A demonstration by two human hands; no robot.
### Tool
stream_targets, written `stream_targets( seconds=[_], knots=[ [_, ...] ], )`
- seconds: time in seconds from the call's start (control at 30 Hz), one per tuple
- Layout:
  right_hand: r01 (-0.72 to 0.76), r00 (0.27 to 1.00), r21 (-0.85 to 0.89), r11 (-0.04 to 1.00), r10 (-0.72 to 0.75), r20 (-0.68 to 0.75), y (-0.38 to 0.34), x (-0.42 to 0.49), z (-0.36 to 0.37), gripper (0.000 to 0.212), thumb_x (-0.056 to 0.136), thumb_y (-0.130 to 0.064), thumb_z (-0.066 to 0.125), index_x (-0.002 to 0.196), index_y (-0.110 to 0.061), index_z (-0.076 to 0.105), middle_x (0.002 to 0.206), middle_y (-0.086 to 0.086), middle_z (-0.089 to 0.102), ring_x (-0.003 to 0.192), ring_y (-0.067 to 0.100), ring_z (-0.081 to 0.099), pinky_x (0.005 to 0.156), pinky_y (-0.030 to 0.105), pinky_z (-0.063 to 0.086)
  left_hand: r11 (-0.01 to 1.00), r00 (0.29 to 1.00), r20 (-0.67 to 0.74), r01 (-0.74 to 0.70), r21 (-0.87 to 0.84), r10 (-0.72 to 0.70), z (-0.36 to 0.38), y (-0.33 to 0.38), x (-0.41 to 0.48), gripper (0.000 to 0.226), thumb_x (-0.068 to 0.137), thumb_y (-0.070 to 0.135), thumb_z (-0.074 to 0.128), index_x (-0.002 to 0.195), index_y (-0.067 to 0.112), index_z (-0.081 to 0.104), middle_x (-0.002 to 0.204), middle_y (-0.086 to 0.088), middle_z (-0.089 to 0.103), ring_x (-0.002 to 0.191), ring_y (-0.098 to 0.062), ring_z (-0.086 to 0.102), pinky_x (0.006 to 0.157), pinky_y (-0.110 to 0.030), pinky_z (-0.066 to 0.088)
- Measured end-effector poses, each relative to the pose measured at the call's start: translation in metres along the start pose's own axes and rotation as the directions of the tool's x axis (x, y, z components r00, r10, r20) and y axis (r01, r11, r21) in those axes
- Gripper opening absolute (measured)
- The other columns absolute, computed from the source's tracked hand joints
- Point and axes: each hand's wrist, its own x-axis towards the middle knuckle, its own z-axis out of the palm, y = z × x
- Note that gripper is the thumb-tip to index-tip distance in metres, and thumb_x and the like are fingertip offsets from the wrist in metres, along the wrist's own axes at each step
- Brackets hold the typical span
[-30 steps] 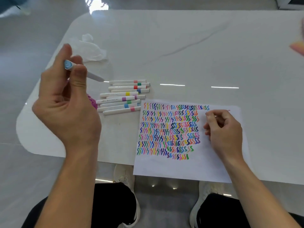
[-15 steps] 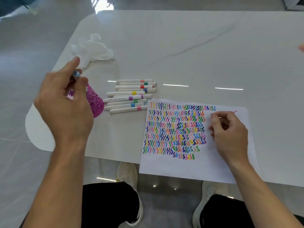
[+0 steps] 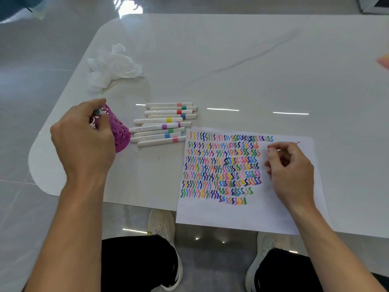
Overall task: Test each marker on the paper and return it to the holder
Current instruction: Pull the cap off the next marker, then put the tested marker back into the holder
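My left hand (image 3: 84, 144) pinches a white marker (image 3: 96, 111) by its blue end and has it down in the mouth of the purple cut-out holder (image 3: 120, 133), so most of the marker is hidden. To the right of the holder, several capped white markers (image 3: 164, 125) with coloured bands lie in a row. The paper (image 3: 242, 213) is covered in coloured squiggles and overhangs the table's front edge. My right hand (image 3: 290, 171) rests on the paper's right part with its fingers curled. Whether that hand holds anything is hidden.
A crumpled white tissue (image 3: 113, 66) lies behind the holder near the table's left rounded corner. The white table (image 3: 252, 70) stretches far and right. My knees and shoes show below the front edge.
My left hand has come down from chest height and brought the blue-ended marker into the holder. The right hand stays on the paper.
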Motion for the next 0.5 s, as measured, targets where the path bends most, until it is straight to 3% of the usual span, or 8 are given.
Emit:
stream_targets(
  seconds=[0.17, 0.33, 0.5],
  knots=[
    [-0.002, 1.0, -0.003, 1.0, 0.002, -0.003, 0.001, 0.0, 0.0, 0.006, 0.104, -0.026, 0.06, 0.105, -0.022, 0.065, 0.086, -0.01, 0.07, 0.071, -0.009, 0.065, 0.059, 0.006, 0.05, 0.998, 0.997, -0.026, -0.067, 0.016, 0.068, 0.001, 0.01, -0.004, 0.035, 0.092, 0.017, 0.067, 0.127, 0.019, 0.069, 0.123, -0.005, 0.069, 0.107, -0.021, 0.064, 0.094, -0.028, 0.05],
    [0.005, 1.0, -0.011, 1.0, -0.005, -0.004, 0.001, 0.0, 0.0, 0.005, 0.104, -0.027, 0.059, 0.105, -0.024, 0.064, 0.086, -0.013, 0.069, 0.074, -0.008, 0.066, 0.059, 0.006, 0.051, 0.979, 0.979, -0.024, -0.205, -0.009, 0.204, 0.001, 0.02, -0.007, 0.028, 0.093, 0.021, 0.069, 0.12, 0.016, 0.072, 0.116, -0.008, 0.07, 0.105, -0.021, 0.063, 0.09, -0.004, 0.035],
    [0.011, 1.0, -0.013, 1.0, -0.011, -0.004, 0.001, -0.001, 0.0, 0.004, 0.104, -0.028, 0.059, 0.103, -0.028, 0.063, 0.084, -0.013, 0.069, 0.076, -0.002, 0.068, 0.06, 0.009, 0.053, 0.934, 0.924, 0.143, -0.348, -0.079, 0.356, 0.015, 0.032, -0.022, 0.018, 0.092, 0.013, 0.07, 0.11, 0.013, 0.074, 0.103, -0.005, 0.073, 0.094, -0.02, 0.065, 0.087, -0.024, 0.047]
  ],
)
